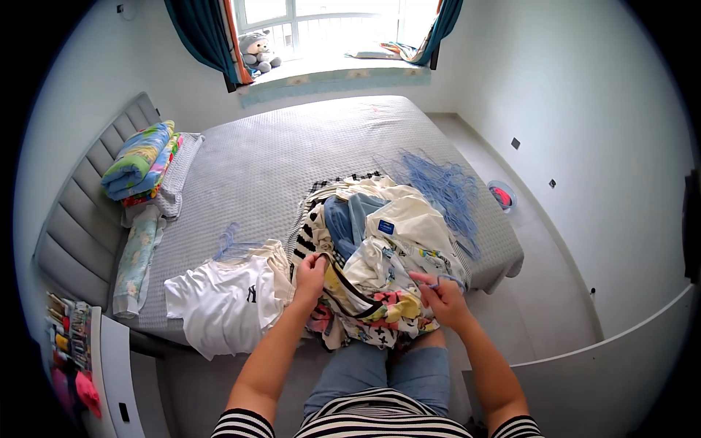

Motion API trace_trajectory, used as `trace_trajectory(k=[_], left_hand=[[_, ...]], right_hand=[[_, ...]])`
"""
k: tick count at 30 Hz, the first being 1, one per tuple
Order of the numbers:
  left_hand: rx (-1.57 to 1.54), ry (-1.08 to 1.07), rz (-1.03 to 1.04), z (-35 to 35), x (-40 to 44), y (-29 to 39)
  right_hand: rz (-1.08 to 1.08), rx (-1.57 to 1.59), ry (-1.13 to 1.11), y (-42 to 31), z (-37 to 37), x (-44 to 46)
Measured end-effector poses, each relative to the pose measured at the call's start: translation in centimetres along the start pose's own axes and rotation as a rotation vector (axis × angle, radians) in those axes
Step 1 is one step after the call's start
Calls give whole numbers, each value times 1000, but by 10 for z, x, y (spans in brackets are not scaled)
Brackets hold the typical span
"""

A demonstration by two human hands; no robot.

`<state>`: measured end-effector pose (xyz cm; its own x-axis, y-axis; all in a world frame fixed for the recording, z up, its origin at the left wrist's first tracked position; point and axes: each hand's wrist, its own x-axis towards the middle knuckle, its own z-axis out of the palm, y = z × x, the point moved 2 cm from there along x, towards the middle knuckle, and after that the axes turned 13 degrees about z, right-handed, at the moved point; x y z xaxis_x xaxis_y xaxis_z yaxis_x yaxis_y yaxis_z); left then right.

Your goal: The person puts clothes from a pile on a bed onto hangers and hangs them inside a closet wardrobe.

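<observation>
My left hand (310, 274) is closed on the dark-edged neckline of a colourful patterned shirt (398, 305), which hangs over the near side of a clothes pile (418, 208). At the pile's right front, my right hand (442, 301) is closed around a thin blue hanger, mostly hidden by the fingers and the cloth. The pile holds cream, striped and printed garments with blue denim (339, 225) among them. To the left of my left hand, a white T-shirt (219, 299) with a dark logo lies over cream garments, with blue hanger hooks (232, 239) showing above them.
A heap of blue hangers (442, 186) lies on the grey bed (255, 153), right of the pile. Folded quilts (142, 162) rest by the headboard. A white cabinet (115, 372) stands at the left and a pale panel (584, 379) at the right. A small basin (502, 196) sits on the floor.
</observation>
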<state>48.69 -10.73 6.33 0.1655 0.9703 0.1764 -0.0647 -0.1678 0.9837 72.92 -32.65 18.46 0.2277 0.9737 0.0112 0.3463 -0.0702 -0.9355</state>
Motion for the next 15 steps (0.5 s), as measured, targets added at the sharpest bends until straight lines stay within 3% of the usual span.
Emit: trace_trajectory(k=[6, 7, 10, 13, 15], left_hand=[[208, 43, 158, 4, -4, 32], [124, 53, 168, 2, -2, 28], [297, 94, 361, -1, -6, 44], [579, -167, 601, 20, -34, 100], [554, -335, 600, 42, -58, 124]], right_hand=[[105, -77, 22, 17, 5, 3], [131, -78, 31, 19, 6, 4], [12, -98, 80, 21, 16, 14], [32, -44, 98, 12, 39, 24], [16, 22, 85, 2, 61, 34]])
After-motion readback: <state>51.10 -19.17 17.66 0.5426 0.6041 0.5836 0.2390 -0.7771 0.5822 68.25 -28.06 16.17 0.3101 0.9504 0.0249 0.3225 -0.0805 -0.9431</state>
